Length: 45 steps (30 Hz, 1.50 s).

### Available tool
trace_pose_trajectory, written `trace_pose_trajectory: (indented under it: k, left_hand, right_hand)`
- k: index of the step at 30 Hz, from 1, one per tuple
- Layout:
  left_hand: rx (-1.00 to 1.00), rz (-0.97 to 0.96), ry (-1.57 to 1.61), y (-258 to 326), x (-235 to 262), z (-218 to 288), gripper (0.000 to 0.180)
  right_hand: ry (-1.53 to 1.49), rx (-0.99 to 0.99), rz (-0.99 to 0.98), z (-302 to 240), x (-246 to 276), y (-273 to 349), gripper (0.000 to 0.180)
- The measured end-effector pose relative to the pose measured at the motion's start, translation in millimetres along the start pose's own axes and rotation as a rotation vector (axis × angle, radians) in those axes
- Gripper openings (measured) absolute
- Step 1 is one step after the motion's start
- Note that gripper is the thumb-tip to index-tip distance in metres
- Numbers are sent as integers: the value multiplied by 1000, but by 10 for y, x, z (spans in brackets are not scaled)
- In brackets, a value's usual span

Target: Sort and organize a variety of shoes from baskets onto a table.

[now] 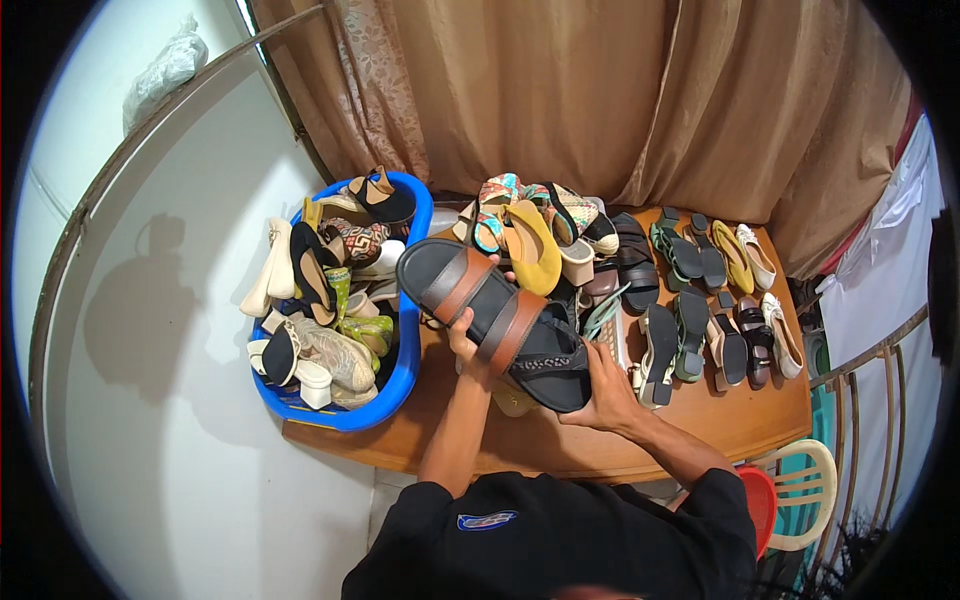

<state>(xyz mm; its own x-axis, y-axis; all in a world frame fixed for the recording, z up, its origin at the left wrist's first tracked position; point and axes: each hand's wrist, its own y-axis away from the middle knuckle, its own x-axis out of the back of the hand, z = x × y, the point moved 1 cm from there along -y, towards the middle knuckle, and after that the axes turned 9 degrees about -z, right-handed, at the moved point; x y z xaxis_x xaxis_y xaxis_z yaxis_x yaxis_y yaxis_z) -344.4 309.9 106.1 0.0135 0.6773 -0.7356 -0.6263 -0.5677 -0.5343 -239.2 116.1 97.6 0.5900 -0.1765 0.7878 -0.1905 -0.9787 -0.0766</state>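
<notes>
A large black sandal (490, 305) with two broad brown straps and a dark strap near its heel is held up over the table, tilted, its toe toward the upper left. My left hand (467, 350) grips its side near the middle, thumb by the brown straps and some fingers hidden beneath. At the heel end my right hand (605, 392) is closed on the same sandal, its fingers partly out of sight underneath. Just beyond it lies a pile of women's shoes, with a mustard-yellow shoe (537, 262) and a multicoloured patterned shoe (490, 225).
On the wooden table (585, 455), a blue plastic tub (405, 375) full of mixed shoes stands at the left. Sandals and flats, among them a white flat (783, 340), are lined up in rows at the right. A brown curtain (540, 110) hangs behind; a cream chair (822, 490) stands lower right.
</notes>
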Motion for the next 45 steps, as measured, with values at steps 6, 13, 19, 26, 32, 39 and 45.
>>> trace_pose_trajectory:
  k: [6,13,19,26,32,39,45]
  left_hand:
    - [8,99,-62,160,134,-70,79]
    - [35,122,20,108,-25,-36,77]
    - [168,-34,-98,157,36,-62,98]
    - [202,177,-40,285,110,-238,96]
    - [97,-169,-136,87,-29,-25,102]
    - [144,31,-48,75,173,248,71]
    - [112,151,173,159,217,94,63]
  right_hand:
    - [-158,97,-11,-61,-48,-98,106]
    - [-68,28,81,-43,-103,-236,106]
    - [-189,165,-11,-71,279,-354,103]
    - [-150,83,77,-66,34,-321,101]
    - [-196,85,25,-45,153,-242,106]
    - [-56,96,9,12,325,-78,102]
    - [-36,126,-27,99,467,-41,107]
